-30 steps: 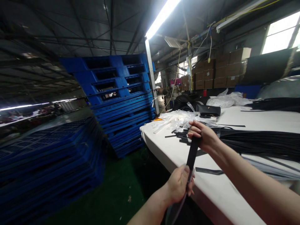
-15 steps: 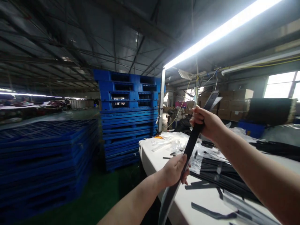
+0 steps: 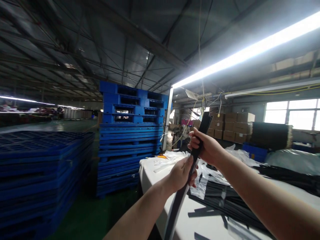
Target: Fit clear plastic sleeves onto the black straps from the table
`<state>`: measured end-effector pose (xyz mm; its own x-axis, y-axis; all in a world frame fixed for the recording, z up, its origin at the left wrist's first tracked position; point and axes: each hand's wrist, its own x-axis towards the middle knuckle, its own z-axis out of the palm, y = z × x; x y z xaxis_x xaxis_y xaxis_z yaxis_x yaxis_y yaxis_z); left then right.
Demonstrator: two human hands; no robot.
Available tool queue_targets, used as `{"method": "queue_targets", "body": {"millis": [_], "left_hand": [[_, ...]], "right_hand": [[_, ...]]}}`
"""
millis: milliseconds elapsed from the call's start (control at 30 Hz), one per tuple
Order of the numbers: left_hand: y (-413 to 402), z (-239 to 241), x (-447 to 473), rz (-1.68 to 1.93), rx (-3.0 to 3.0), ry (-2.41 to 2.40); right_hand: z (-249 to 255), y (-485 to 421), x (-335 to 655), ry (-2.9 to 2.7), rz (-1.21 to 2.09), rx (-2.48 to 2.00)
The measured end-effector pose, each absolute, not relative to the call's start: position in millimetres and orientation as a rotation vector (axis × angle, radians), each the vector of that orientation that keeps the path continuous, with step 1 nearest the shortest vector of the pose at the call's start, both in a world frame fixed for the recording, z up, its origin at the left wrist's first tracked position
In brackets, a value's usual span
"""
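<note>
While the left hand (image 3: 181, 173) gripped a black strip (image 3: 179, 199) above the edge of the worktop (image 3: 150, 168), the right hand (image 3: 203, 146) clasped it higher; loose strips (image 3: 212, 196) lay on the worktop, blue pallets (image 3: 131, 143) left of it.

2 stacks of blue plastic pallets (image 3: 140, 110) stand on the green floor (image 3: 85, 206), the taller near the far left corner of the white bench (image 3: 147, 168). A tube light (image 3: 245, 52) glares overhead; cardboard cartons (image 3: 230, 126) and windows (image 3: 301, 118) lie beyond its far edge.
</note>
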<state>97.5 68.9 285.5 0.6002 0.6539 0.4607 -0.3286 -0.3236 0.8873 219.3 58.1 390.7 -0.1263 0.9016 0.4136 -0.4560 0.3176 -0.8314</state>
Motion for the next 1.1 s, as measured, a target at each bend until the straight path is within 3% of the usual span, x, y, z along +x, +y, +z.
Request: {"method": "queue_targets", "body": {"millis": [200, 767, 1100], "left_hand": [[67, 262, 101, 0.896, 1.619, 0.317], [53, 272, 90, 0.938, 1.584, 0.264], [46, 316, 55, 1.581, 1.441, 0.322]], "right_hand": [[408, 58, 245, -1.126, 1.07, -0.439], [372, 50, 231, -1.227, 1.176, -0.455], [194, -12, 200, -1.95, 1.743, -1.011]]}}
